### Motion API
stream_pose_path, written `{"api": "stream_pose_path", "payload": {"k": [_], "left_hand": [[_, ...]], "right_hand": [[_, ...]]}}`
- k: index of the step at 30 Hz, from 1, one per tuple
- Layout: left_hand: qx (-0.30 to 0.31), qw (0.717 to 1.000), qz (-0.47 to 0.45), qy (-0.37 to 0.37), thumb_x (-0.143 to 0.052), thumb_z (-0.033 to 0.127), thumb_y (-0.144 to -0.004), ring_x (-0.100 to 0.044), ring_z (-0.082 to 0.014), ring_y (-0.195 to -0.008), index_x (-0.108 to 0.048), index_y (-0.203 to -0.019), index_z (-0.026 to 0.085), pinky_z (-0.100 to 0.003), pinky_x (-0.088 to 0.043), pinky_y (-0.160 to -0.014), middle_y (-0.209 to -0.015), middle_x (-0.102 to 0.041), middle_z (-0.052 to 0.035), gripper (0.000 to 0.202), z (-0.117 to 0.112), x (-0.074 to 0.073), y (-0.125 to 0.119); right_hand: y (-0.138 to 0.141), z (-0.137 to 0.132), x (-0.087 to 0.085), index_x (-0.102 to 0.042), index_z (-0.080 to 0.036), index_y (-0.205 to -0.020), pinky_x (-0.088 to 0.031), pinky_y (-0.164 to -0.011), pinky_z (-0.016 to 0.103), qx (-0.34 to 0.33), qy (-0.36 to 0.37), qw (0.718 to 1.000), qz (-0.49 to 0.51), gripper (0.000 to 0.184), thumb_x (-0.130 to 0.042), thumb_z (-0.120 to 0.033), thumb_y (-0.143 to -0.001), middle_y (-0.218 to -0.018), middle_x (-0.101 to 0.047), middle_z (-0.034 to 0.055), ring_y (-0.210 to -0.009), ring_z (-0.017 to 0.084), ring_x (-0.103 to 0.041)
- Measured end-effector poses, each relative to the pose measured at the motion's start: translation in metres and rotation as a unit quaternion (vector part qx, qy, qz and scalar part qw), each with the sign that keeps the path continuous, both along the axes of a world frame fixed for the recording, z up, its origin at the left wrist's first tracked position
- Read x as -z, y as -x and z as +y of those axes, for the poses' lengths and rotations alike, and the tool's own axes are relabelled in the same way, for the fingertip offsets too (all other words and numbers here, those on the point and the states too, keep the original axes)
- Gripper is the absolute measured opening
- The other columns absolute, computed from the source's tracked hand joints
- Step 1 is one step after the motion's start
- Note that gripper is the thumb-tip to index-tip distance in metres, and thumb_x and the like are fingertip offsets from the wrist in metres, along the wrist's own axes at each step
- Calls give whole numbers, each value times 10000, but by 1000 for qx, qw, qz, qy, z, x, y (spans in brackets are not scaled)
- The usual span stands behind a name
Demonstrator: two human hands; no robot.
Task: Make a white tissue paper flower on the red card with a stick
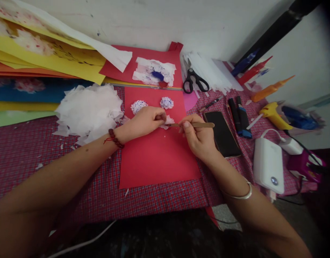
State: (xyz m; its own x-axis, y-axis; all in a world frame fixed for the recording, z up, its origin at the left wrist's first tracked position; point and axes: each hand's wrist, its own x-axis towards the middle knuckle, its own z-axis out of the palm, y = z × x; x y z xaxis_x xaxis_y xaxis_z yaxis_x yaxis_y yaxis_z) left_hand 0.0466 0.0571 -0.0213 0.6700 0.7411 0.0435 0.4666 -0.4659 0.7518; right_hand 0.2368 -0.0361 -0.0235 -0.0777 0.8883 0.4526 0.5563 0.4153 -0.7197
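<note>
A red paper sheet (161, 156) lies on the checked cloth under both hands. My left hand (147, 120) rests over its upper half, thumb and fingers curled together; what is between the fingertips is hidden. My right hand (198, 134) grips slim brass-coloured tweezers (204, 125), with the tip pointing left at a small white tissue-paper piece (169, 121) beside my left fingertips. Two ruffled white paper flowers with blue specks, one on the left (138, 106) and one on the right (166, 103), sit near the sheet's top edge.
A heap of white tissue pieces (89, 111) lies left, below stacked coloured sheets (73, 59). Behind is an ink-stained tissue pad (154, 71). Scissors (194, 80), a phone (222, 134), markers (241, 118), a yellow glue gun (275, 114) and a white power bank (268, 165) are on the right.
</note>
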Motion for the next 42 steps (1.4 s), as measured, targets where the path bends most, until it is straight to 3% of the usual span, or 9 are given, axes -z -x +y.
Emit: {"api": "stream_pose_path", "payload": {"k": [5, 10, 16, 20, 23, 26, 30, 38, 42], "left_hand": [[-43, 999, -23, 9, -500, 236, -881, -540, -115, -635, -604, -788, 166, -243, -373, -585, -713, -626, 3, 157, 3, -7, 3], [-71, 997, -5, 2, -505, 269, -859, -517, -123, -625, -574, -758, 167, -251, -367, -587, -683, -586, 1, 158, 8, -34, 21], [100, 972, 189, -94, -578, 295, -795, -486, -135, -643, -575, -764, 172, -270, -324, -597, -736, -591, -13, 127, 6, -60, 44], [157, 933, 241, -217, -574, 286, -774, -508, -185, -717, -562, -710, 183, -296, -320, -612, -773, -577, -51, 122, 3, -46, 45], [147, 928, 249, -233, -529, 203, -783, -523, -194, -736, -559, -669, 179, -310, -347, -651, -767, -572, -59, 120, 4, -34, 41], [130, 932, 250, -226, -481, 151, -805, -513, -183, -701, -529, -629, 178, -314, -359, -660, -725, -554, -53, 184, 6, -32, 38], [108, 950, 209, -207, -506, 151, -780, -485, -173, -658, -490, -604, 185, -317, -363, -641, -699, -529, -45, 180, 8, -38, 37], [50, 984, 80, -151, -630, 293, -768, -543, -239, -1028, -640, -685, 176, -353, -386, -958, -1046, -589, -72, 143, 13, -43, 36], [53, 994, 64, -64, -650, 272, -752, -583, -200, -888, -643, -680, 190, -310, -415, -858, -873, -619, -34, 109, 9, -55, 36]], "right_hand": [[1, -1, -7, -607, -197, -894, -419, -570, 257, -6, -36, 995, -98, 193, -448, -263, -980, -768, -650, 17, -624, 118, -575], [3, -2, -10, -606, -190, -908, -466, -631, 277, -28, -72, 982, -172, 202, -425, -246, -980, -802, -681, 48, -704, 147, -624], [5, -4, -12, -611, -190, -907, -477, -628, 289, -37, -72, 975, -205, 200, -424, -226, -970, -785, -674, 49, -697, 152, -623], [2, -8, -15, -612, -201, -898, -465, -600, 270, -11, -57, 992, -110, 156, -472, -228, -961, -767, -657, 20, -658, 125, -601], [-1, -8, -16, -607, -203, -853, -447, -548, 255, 40, -21, 999, 30, 198, -478, -291, -975, -681, -604, -10, -573, 105, -559], [-4, -6, -15, -591, -196, -794, -425, -501, 248, 62, 15, 990, 122, 260, -487, -352, -975, -606, -569, -25, -510, 98, -525], [-7, -1, -10, -584, -195, -776, -420, -490, 246, 47, 62, 986, 145, 287, -506, -396, -965, -584, -565, -29, -500, 97, -520], [-3, 7, -1, -575, -200, -799, -421, -470, 232, 30, 91, 983, 155, 310, -511, -463, -950, -604, -582, -31, -484, 86, -518], [-3, 12, 3, -562, -204, -795, -415, -453, 230, 43, 99, 977, 185, 309, -527, -476, -938, -604, -590, -33, -463, 84, -514]]}}
